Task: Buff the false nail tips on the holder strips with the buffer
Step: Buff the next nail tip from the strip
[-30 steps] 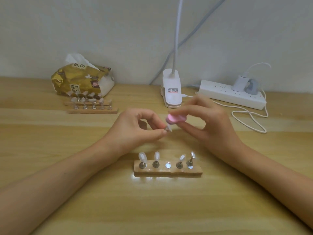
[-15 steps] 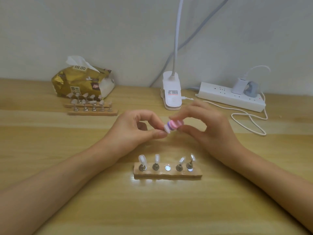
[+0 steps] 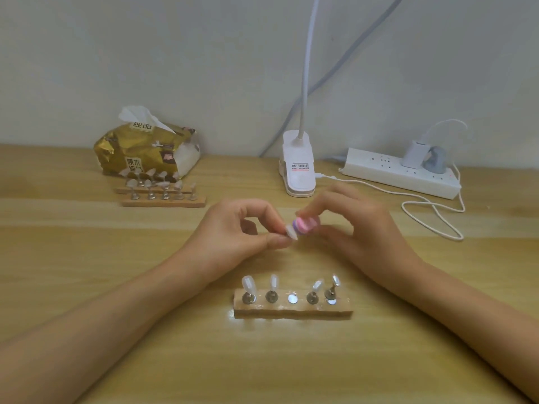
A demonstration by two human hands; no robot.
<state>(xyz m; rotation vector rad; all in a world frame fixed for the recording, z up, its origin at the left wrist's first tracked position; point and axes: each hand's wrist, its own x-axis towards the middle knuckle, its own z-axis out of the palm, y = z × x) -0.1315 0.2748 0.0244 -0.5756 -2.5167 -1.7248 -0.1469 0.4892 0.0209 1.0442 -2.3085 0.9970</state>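
Above the pale wooden table point(image 3: 87, 287), the left hand point(image 3: 233, 228) pinched a clear false nail tip point(image 3: 290, 231) between thumb and curled forefinger. The right hand point(image 3: 358, 228), fingers curled, pinched a small pink-and-purple striped buffer block point(image 3: 306, 223) touching that tip. Just nearer lay a wooden holder strip point(image 3: 291, 312) with four more clear tips point(image 3: 248, 283) upright on metal pegs. Two further strips point(image 3: 163, 202) sat far left, before a gold tissue pack point(image 3: 140, 153).
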